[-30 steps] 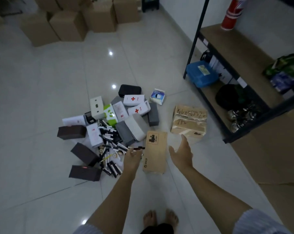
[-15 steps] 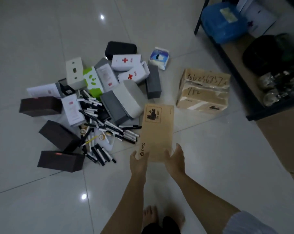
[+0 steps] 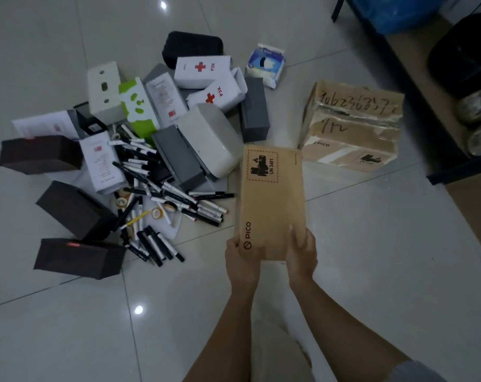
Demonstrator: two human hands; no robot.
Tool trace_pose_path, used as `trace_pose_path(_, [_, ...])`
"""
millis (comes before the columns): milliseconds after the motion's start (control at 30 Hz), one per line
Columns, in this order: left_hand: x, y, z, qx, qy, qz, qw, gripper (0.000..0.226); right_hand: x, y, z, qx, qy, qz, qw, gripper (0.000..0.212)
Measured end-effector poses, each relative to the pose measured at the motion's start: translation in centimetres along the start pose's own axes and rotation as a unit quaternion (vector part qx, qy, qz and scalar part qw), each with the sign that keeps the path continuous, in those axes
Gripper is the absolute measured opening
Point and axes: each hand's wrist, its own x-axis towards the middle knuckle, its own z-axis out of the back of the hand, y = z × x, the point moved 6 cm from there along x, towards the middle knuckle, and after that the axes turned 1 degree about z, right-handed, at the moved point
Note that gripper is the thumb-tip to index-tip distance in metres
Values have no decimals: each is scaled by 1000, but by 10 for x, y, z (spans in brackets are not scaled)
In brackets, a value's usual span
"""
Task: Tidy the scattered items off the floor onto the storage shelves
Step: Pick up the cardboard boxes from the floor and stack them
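PICO box [image 3: 271, 199] between both hands' grip

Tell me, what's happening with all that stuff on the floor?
A person is tidying up. Both hands hold the near end of a flat brown PICO box: the left hand at its left corner, the right hand with fingers on top. Beside it lies a pile of pens, dark boxes and two white red-cross boxes. A taped cardboard box sits near the shelf. Nearly everything is on the floor.
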Motion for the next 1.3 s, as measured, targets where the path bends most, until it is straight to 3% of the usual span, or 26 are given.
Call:
trace_pose_path(100, [-21, -37, 0, -23, 19, -47, 998, 31, -12, 16, 29, 16, -42, 10, 999, 51])
trace_pose_path(367, [-97, -164, 32, 25, 46, -170, 984, 21, -84, 86, 86, 142, -49, -22, 988, 49])
trace_pose_path(500, [-150, -250, 58, 45, 29, -275, 960, 21, -122, 152, 118, 253, 4, -17, 967, 51])
trace_pose_path(600, [-193, -318, 81, 47, 4, -355, 934, 28, -151, 211, 144, 311, 51, 11, 949, 67])
trace_pose_path(700, [-235, -381, 106, 28, 1, -411, 911, 29, -184, 273, 174, 321, 92, 68, 940, 57])
trace_pose_path(900, [-339, -500, 153, -7, -33, -549, 835, 21, -261, 381, 244, 363, 150, 153, 907, 46])
trace_pose_path(1133, [-465, -579, 213, -101, -129, -639, 752, 37, -348, 453, 330, 386, 179, 243, 871, 51])
trace_pose_path(1200, [-499, -591, 223, -140, -125, -660, 727, 36, -365, 470, 362, 384, 189, 268, 863, 59])
trace_pose_path(1300, [-547, -617, 232, -149, -89, -713, 679, 33, -389, 490, 400, 396, 263, 285, 832, 81])
